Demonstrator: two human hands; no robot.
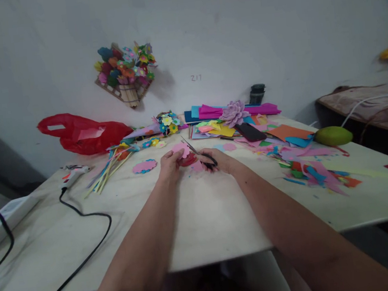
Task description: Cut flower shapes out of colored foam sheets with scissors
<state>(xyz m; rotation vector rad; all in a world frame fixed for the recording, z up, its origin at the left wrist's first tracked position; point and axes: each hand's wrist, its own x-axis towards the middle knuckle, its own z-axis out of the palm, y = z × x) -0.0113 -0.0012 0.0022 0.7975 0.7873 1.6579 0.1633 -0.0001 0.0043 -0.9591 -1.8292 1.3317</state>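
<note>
Between the fingers of my left hand [168,163] is a pink paper piece with a scalloped edge [181,150]. My right hand [221,159] grips black-handled scissors [209,158], whose blades point up and left beside the pink piece. Under the hands lies a round red object [187,159], partly covered, and I cannot make out its kind. Left of my left hand, pink and blue scalloped paper cutouts [144,166] rest on the table. A further pink cutout [229,146] lies just beyond my right hand.
Colourful paper scraps [318,173] and a green fruit [333,135] lie on the right. A phone [250,132] and purple flower [234,113] sit at the back. On the left are a glue gun [74,175], its cable, a power strip [10,213] and a red bag [83,132].
</note>
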